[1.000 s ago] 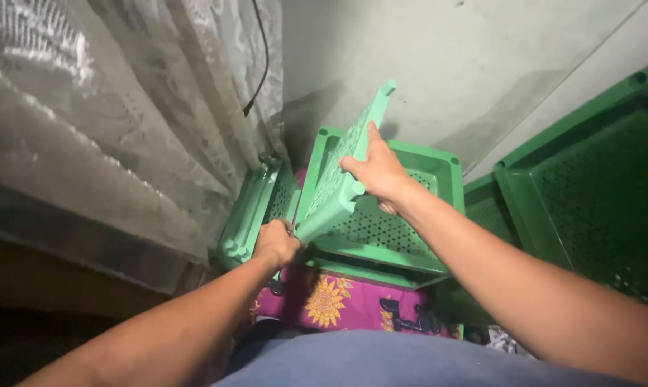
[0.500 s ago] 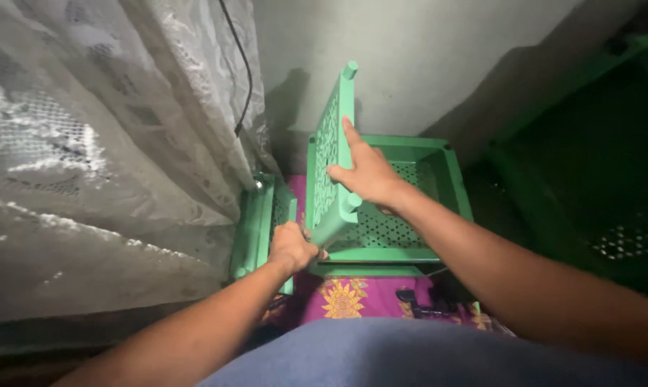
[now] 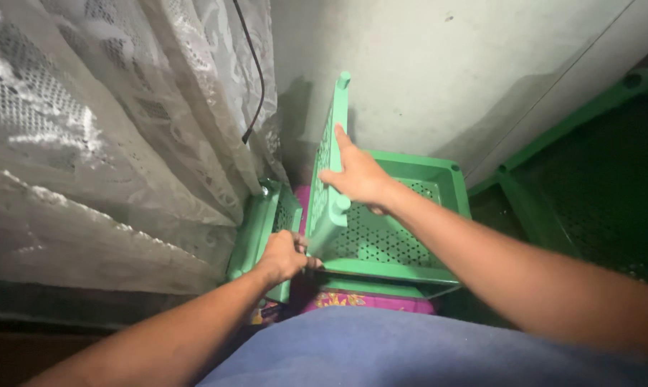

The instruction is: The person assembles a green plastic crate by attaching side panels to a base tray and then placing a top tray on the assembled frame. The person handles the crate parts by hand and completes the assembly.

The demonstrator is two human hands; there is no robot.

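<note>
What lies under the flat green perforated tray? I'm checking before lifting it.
Under the green perforated tray a purple flowered cloth shows at the near edge. The tray covers the rest.

Upright green perforated panel (image 3: 329, 172)

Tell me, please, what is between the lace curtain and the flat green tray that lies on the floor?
In the head view, an upright green panel stands between the lace curtain and the flat green tray, held by both hands; another green piece leans against the curtain.
</note>
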